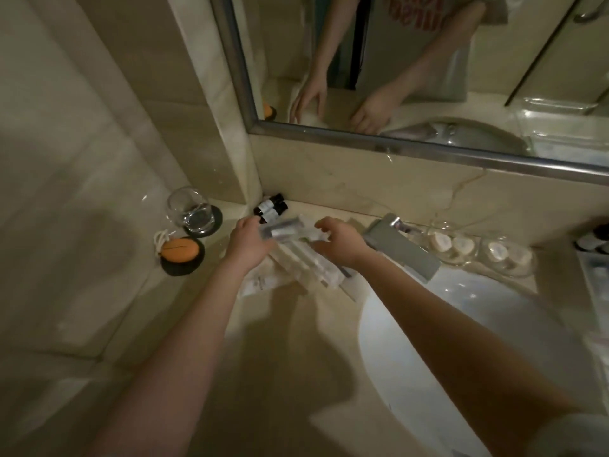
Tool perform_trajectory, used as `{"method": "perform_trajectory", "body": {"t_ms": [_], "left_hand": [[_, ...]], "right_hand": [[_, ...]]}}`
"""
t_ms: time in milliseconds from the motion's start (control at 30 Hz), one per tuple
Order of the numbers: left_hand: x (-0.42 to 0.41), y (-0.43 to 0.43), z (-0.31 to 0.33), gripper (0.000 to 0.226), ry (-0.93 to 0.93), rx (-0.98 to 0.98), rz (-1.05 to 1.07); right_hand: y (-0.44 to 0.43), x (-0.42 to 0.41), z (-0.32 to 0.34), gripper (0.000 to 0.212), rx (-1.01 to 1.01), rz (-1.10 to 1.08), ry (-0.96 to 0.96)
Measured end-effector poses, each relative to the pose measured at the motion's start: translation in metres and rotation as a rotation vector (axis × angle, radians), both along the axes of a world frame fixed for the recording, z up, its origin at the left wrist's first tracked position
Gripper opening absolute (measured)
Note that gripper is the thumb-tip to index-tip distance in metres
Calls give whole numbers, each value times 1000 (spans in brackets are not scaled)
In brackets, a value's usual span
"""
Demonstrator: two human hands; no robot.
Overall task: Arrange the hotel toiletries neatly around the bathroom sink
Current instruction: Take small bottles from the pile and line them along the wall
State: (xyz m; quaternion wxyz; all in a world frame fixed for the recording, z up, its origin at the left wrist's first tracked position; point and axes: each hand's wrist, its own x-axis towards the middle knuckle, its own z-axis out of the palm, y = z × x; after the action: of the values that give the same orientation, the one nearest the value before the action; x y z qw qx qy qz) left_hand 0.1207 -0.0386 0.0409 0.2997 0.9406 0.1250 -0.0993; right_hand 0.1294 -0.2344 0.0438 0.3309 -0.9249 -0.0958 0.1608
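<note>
Left hand [250,240] grips one end of wrapped toiletry packet [290,229]; right hand [341,240] pinches the other end. Packet long axis runs hand to hand, roughly level. Beneath both hands: pile of white sachets [306,265]. Just beyond left hand: dark bottles [272,206].

The beige marble counter [270,341] carries a glass [189,207] on a dark coaster [216,221], left of the fingers [253,222] of the left hand [248,240]. Nearer the person is an orange soap [180,249] on a dark dish [179,271]. Just beyond those fingers, small dark bottles [270,207] stand in the corner. White packets [309,267] lie heaped beneath both hands, and clear jars [461,247] stand right of the fingers [324,224] of the right hand [342,242].
</note>
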Motion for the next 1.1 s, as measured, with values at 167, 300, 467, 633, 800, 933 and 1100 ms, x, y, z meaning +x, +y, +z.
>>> {"method": "perform_trajectory", "body": {"t_ms": [167, 300, 467, 633, 800, 933, 1100], "left_hand": [[43, 13, -18, 45, 10, -25, 15], [73, 14, -34, 42, 42, 38, -12], [97, 6, -52, 32, 58, 153, -78], [104, 2, -63, 37, 112, 258, -52], [103, 4, -73, 36, 211, 226, -13], [102, 2, -69, 32, 231, 184, 12], [99, 2, -63, 34, 238, 174, 45]], "right_hand": [[28, 65, -18, 48, -107, 9, 48], [43, 99, -37, 48, -103, -3, 69], [57, 128, -50, 45, -5, 92, -21], [77, 152, -52, 47, -43, 247, -24], [96, 169, -66, 42, -230, 383, -21], [109, 172, -77, 27, -345, 378, -34], [120, 172, -82, 30, -356, 277, -136]]}}
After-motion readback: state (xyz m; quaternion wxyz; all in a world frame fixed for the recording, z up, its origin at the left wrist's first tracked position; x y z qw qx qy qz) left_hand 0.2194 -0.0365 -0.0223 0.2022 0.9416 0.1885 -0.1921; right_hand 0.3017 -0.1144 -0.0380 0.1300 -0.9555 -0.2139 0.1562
